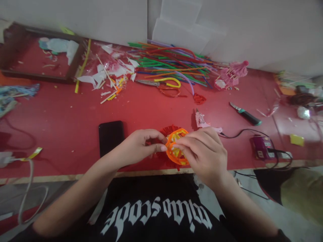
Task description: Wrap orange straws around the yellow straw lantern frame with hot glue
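A small round pipe-cleaner craft [182, 162] lies near the table's front edge, with an orange rim, yellow strips inside and a red fringe behind. My left hand [141, 145] pinches its orange rim from the left, thumb and forefinger closed. From the right, my right hand [208, 153] has its fingertips pressed together on an orange pipe cleaner at the inside of the ring. Its fingers hide part of the right rim. Just beyond the right hand lies a pink glue gun [200, 119]. A black phone [111, 134] lies beside my left hand.
Loose pipe cleaners [174, 64] are heaped at the back, near scissors [161, 83] and a pink craft piece [232, 75]. A utility knife [246, 114] and purple power strip [262, 148] lie right. Paper scraps [113, 69] and a wooden tray [37, 76] are left.
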Action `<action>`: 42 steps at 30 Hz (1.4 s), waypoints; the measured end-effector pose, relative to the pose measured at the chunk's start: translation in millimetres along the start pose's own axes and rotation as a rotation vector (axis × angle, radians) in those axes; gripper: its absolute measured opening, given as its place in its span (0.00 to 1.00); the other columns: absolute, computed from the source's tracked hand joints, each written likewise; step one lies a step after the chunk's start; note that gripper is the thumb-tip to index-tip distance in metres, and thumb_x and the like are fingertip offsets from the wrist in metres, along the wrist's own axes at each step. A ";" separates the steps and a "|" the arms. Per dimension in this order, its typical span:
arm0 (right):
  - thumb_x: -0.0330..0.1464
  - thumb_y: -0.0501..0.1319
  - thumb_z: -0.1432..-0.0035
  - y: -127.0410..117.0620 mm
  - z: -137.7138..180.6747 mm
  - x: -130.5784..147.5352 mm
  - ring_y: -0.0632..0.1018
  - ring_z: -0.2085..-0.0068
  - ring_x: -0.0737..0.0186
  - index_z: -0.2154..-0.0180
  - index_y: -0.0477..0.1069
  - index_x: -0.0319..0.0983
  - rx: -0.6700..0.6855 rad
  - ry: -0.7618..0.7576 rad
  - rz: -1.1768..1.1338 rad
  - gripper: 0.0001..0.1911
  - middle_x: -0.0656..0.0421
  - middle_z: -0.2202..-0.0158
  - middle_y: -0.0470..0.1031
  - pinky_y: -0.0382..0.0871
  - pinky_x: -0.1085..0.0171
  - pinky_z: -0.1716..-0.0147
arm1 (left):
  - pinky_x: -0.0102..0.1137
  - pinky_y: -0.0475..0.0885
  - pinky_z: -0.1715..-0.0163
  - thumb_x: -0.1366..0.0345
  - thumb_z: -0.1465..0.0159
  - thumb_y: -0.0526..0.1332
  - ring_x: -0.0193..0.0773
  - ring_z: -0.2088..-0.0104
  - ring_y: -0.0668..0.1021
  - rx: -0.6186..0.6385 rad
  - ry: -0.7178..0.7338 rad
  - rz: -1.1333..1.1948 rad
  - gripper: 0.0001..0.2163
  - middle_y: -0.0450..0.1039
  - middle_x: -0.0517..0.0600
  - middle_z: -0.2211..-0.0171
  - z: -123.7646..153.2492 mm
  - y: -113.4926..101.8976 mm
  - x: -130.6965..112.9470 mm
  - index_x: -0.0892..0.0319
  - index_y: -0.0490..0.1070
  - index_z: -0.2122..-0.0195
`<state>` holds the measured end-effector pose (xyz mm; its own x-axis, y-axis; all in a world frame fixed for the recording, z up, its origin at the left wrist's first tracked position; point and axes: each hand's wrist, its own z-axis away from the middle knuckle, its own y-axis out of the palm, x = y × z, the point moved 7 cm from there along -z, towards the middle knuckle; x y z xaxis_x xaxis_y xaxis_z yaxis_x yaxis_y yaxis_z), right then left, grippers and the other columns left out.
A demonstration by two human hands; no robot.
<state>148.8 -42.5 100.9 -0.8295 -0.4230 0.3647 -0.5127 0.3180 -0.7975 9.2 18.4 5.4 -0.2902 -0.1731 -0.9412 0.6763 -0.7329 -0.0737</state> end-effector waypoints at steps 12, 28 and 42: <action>0.28 0.64 0.38 2.3 -0.6 1.6 0.69 0.67 0.63 0.68 0.79 0.42 -0.023 -0.003 0.066 0.07 0.60 0.72 0.76 0.67 0.61 0.65 | 0.24 0.66 0.77 0.58 0.42 0.68 0.27 0.80 0.68 0.125 -0.105 0.090 0.11 0.70 0.42 0.76 -6.7 3.6 4.4 0.59 0.75 0.65; 0.26 0.66 0.40 0.8 2.9 2.3 0.71 0.68 0.63 0.67 0.78 0.42 -0.054 0.011 0.059 0.05 0.61 0.72 0.76 0.68 0.61 0.66 | 0.30 0.71 0.60 0.55 0.38 0.64 0.37 0.63 0.77 0.127 0.017 -0.088 0.12 0.77 0.48 0.64 -5.2 4.4 -5.3 0.60 0.74 0.63; 0.27 0.68 0.41 -0.3 1.7 -0.2 0.75 0.67 0.63 0.66 0.75 0.41 -0.064 0.079 0.029 0.04 0.61 0.69 0.79 0.71 0.60 0.63 | 0.27 0.67 0.68 0.57 0.38 0.66 0.31 0.70 0.74 -0.007 0.011 -0.157 0.09 0.78 0.44 0.66 9.2 2.8 -11.9 0.57 0.76 0.63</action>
<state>149.5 -43.9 100.3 -0.8577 -0.3454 0.3808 -0.4994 0.3838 -0.7768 8.3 12.3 19.4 -0.3850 -0.0492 -0.9216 0.6279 -0.7458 -0.2225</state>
